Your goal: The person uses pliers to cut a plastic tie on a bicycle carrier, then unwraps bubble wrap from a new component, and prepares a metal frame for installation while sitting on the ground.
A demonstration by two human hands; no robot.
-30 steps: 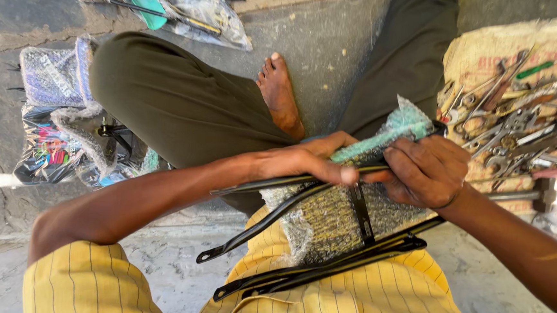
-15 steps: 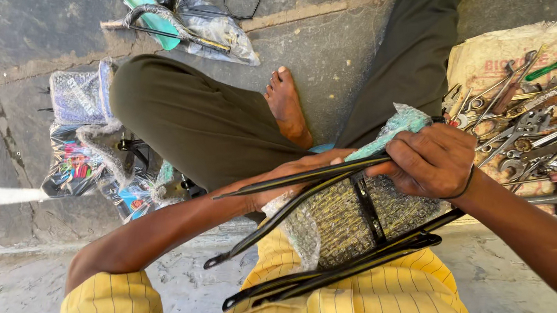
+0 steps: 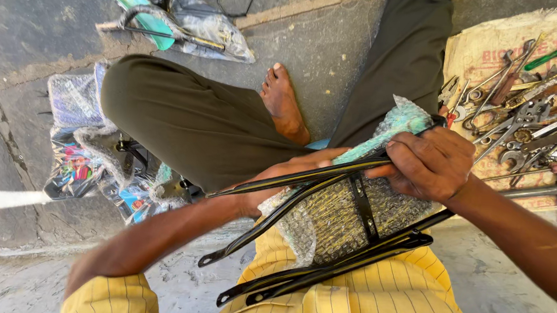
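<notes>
A black metal frame with thin yellow stripes (image 3: 301, 206), partly wrapped in bubble wrap (image 3: 339, 221), lies across my lap. My right hand (image 3: 429, 162) grips the frame's upper end, where turquoise bubble wrap (image 3: 400, 122) covers it. My left hand (image 3: 284, 176) reaches under the frame's upper bars and holds it from below; its fingers are mostly hidden behind the bars. My legs in dark green trousers (image 3: 184, 125) are crossed, with a bare foot (image 3: 282, 102) just beyond the frame.
Several spanners, pliers and screwdrivers (image 3: 526, 117) lie on a sack (image 3: 485, 47) at the right, with a hammer (image 3: 547, 189) at its near edge. Plastic-wrapped parts (image 3: 91, 164) sit at left. A green part in wrapping (image 3: 165, 11) lies on the concrete at the top.
The view has shifted a little. My left hand has slid further under the frame's bars. My right hand keeps its grip at the turquoise-wrapped end.
</notes>
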